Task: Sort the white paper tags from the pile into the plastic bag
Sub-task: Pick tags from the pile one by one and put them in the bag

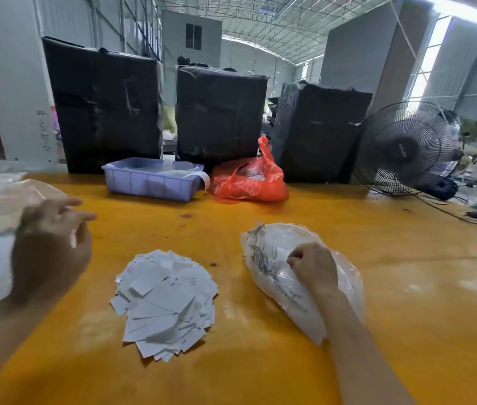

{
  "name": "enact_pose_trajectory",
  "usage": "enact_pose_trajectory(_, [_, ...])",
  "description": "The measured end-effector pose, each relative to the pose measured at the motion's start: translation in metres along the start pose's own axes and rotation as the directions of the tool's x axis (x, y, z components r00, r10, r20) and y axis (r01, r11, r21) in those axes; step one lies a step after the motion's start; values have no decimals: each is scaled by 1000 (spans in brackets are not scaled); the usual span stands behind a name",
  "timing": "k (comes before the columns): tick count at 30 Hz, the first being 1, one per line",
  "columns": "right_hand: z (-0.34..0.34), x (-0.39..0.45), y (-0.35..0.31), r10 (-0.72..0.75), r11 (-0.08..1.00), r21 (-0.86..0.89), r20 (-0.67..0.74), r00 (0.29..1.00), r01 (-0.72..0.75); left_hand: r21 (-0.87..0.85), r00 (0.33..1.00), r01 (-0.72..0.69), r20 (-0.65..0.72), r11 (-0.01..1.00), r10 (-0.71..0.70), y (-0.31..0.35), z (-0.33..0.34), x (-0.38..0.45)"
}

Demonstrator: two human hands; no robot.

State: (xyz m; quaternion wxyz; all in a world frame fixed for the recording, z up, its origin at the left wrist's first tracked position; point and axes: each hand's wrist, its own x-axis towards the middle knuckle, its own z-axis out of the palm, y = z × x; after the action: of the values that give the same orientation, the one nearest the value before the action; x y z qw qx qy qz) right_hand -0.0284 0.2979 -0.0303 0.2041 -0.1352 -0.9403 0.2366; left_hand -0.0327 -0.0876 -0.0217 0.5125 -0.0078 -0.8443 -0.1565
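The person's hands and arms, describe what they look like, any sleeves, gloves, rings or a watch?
Both arms are bare as far as the head view shows: no sleeves reach the forearms. The left hand and the right hand wear no gloves, and no watch, bracelet or ring shows on either. The left hand is motion-blurred and shaded, so small details there cannot be told.

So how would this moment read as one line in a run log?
left hand: raised, blurred | right hand: grips plastic bag | tag pile: on yellow table, left of bag
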Motion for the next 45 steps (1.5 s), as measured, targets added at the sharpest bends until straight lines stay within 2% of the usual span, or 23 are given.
enact_pose_trajectory(4, [-5, 0, -1, 41, 978, 204, -18, 999, -36, -153, 973, -186, 106, 971, 204, 56, 5, -30])
enact_pose_trajectory(8, [-5, 0, -1, 45, 955, 292, 10, 999, -46, -312, 941, -185, 216, 932, 259, 76, 6, -42])
enact_pose_trajectory(10, [-5, 0, -2, 44, 921, 389, -35, 998, -27, -379, 938, -137, 247, 915, 243, 82, 8, -47])
enact_pose_trajectory(12, [-6, -1, -3, 45, 892, 453, -69, 997, -10, -439, 941, -31, 290, 898, 174, 82, 9, -48])
enact_pose_trajectory(16, [-4, 1, 1, 5, 933, 359, -34, 999, 8, -482, 938, 120, 342, 868, 60, 83, 8, -49])
enact_pose_trajectory(18, [-5, 0, 0, 16, 902, 433, -28, 999, -3, -485, 931, 154, 362, 861, 38, 83, 7, -48])
enact_pose_trajectory(19, [-7, -1, -2, 44, 814, 580, -21, 999, -23, -487, 928, 163, 372, 858, 35, 83, 7, -48])
enact_pose_trajectory(20, [-11, -2, -6, 78, 641, 765, 11, 997, -59, -486, 926, 171, 377, 857, 29, 84, 5, -47])
enact_pose_trajectory(21, [-17, -3, -12, 86, 384, 917, 83, 993, -110, -499, 927, 176, 375, 849, 28, 85, 5, -47])
enact_pose_trajectory(22, [-21, -6, -18, 39, 99, 980, 168, 985, -171, -514, 926, 190, 378, 837, 22, 87, 3, -46])
enact_pose_trajectory(23, [-24, -8, -24, -44, -135, 963, 228, 973, -232, -536, 924, 214, 383, 817, 9, 89, 2, -46])
enact_pose_trajectory(24, [-25, -11, -32, -136, -283, 913, 265, 955, -294, -560, 915, 257, 403, 788, -12, 92, 1, -46])
enact_pose_trajectory(26, [-21, -23, -54, -288, -400, 817, 319, 903, -416, -614, 873, 390, 483, 686, -64, 97, -1, -45])
enact_pose_trajectory(28, [-6, -39, -78, -377, -436, 730, 384, 843, -527, -651, 756, 600, 651, 465, -66, 105, -6, -42])
enact_pose_trajectory(30, [8, -57, -99, -433, -432, 672, 430, 792, -601, -550, 556, 817, 831, 174, 14, 112, -6, -41])
enact_pose_trajectory(31, [14, -64, -106, -459, -419, 651, 450, 766, -633, -478, 474, 876, 878, 67, 65, 116, -7, -40])
enact_pose_trajectory(33, [24, -72, -115, -481, -378, 644, 477, 736, -665, -388, 387, 921, 914, -18, 117, 121, -7, -42])
enact_pose_trajectory(39, [35, -80, -119, -336, -378, 682, 529, 779, -626, -333, 333, 943, 943, 27, 10, 121, -4, -54])
enact_pose_trajectory(42, [39, -83, -122, -278, -294, 769, 499, 821, -567, -351, 351, 936, 936, -1, -14, 120, 1, -58])
enact_pose_trajectory(45, [40, -85, -124, -246, -216, 870, 390, 887, -443, -375, 372, 925, 927, -68, -50, 121, 1, -60])
